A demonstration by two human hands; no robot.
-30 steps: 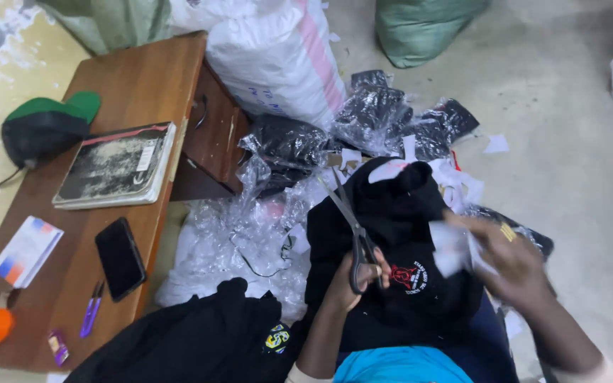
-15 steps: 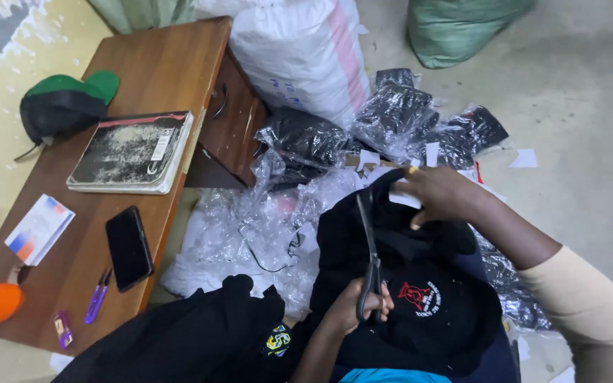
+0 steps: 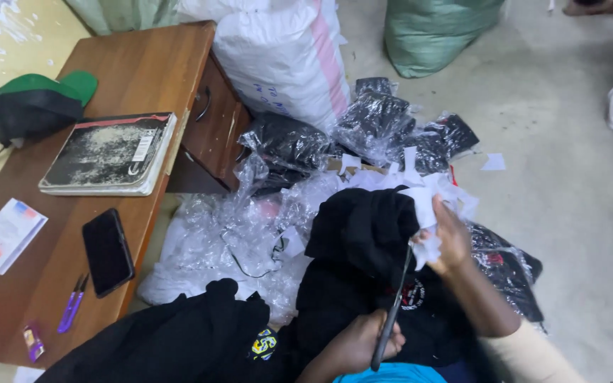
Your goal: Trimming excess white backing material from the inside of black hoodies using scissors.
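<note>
Scissors (image 3: pixel 391 319) run up from the left hand (image 3: pixel 352 347) at the bottom edge, their dark blades reaching the white paper tag (image 3: pixel 426 248) that the right hand (image 3: pixel 452 241) pinches between thumb and fingers. The left hand's grip is wrapped about the scissor handles; whether the blades themselves stand apart or together is hard to read, since they show as one thin dark line. The tag sits on a black garment (image 3: pixel 363 241) lying over the person's lap, just beside a heap of crumpled clear plastic wrap (image 3: pixel 243 234).

By the look of it, the garment is soft and limp — it would sag and fold wherever it is lifted, so a hold close to the tag keeps the cloth taut there. The tag looks light, thin and easily torn; the wrap slippery.

Beyond lie more bagged black garments (image 3: pixel 384 120), scraps of white paper (image 3: pixel 494 162) on the floor, a white sack (image 3: pixel 285 57) and a green sack (image 3: pixel 434 28). On the wooden tabletop (image 3: pixel 143 64) to the left rest a notebook (image 3: pixel 108 152), a black phone (image 3: pixel 108 250) and a green-brimmed cap (image 3: pixel 33 103).

What joins tag to cloth is hidden under the right hand — and the left hand's fingers are partly cut off by the frame.
</note>
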